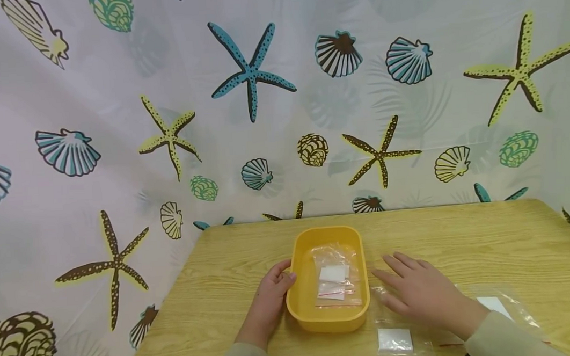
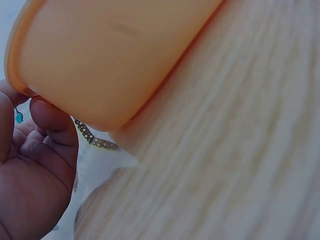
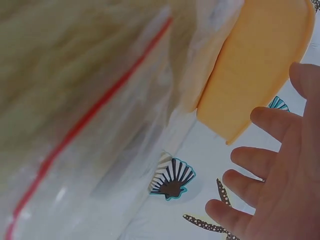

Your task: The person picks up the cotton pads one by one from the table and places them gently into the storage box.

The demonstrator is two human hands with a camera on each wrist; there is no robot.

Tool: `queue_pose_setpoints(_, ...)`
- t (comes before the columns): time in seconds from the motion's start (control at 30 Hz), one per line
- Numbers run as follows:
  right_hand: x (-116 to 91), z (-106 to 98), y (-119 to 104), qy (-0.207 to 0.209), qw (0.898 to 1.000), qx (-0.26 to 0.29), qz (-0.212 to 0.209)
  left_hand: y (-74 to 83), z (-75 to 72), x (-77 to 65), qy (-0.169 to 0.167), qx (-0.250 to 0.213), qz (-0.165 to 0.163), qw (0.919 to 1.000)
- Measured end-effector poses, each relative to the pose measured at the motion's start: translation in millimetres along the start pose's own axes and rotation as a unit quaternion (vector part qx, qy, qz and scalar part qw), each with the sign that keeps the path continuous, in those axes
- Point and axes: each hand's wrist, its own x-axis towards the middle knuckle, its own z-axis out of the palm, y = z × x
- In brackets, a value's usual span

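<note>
A yellow plastic tub [image 1: 298, 306] stands on the table, with clear zip bags [image 1: 336, 288] holding white pieces inside it. My left hand [image 1: 272, 294] grips the tub's left side, thumb at the rim; in the left wrist view, the fingers [image 2: 52, 120] hold the tub's edge. To the right of the tub, my right hand [image 1: 421, 294] is held with fingers spread and nothing in them. Below that hand lies a clear zip bag with a white piece [image 1: 395, 339]. Another clear bag [image 1: 519, 311], partly covered by the right forearm, lies farther right.
The wood-grain table [image 1: 462, 233] runs back to a white curtain [image 1: 282, 119] printed with starfish and shells. In the right wrist view, a bag's red seal strip [image 3: 95, 107] crosses close to the camera, left of the tub wall [image 3: 255, 65].
</note>
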Motion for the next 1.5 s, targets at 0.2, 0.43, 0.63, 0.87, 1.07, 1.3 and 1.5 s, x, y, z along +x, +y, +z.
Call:
queue_pose_setpoints(0.2,-15.0,3.3,3.5,-0.037,0.999,0.016,0.002,-0.3,1.0,-0.5,0.005,0.004,-0.004,1.0000)
queue_pose_setpoints(0.43,-31.2,10.1,8.4,-0.096,0.995,0.028,-0.010,-1.3,2.7,-2.0,0.009,0.003,-0.006,0.9999)
queue_pose_setpoints(0.63,-39.1,10.4,5.7,-0.133,0.990,0.050,-0.003,-1.9,3.2,-1.2,0.010,0.004,-0.006,0.9999)
queue_pose_setpoints(0.87,-44.1,10.3,3.4,-0.154,0.986,0.065,-0.009,-3.4,2.9,-0.1,0.004,0.000,-0.006,1.0000)
queue_pose_setpoints(1.07,-45.1,13.8,4.1,-0.177,0.981,0.076,0.001,-5.1,2.5,-0.4,0.005,-0.003,-0.006,1.0000)
queue_pose_setpoints(1.3,-46.1,11.5,5.5,-0.154,0.986,0.070,-0.013,-3.1,3.1,0.4,0.014,0.010,-0.007,0.9998)
queue_pose_setpoints(1.5,-44.3,9.2,7.7,-0.137,0.989,0.057,-0.010,0.0,4.4,-0.5,0.018,0.018,-0.003,0.9997)
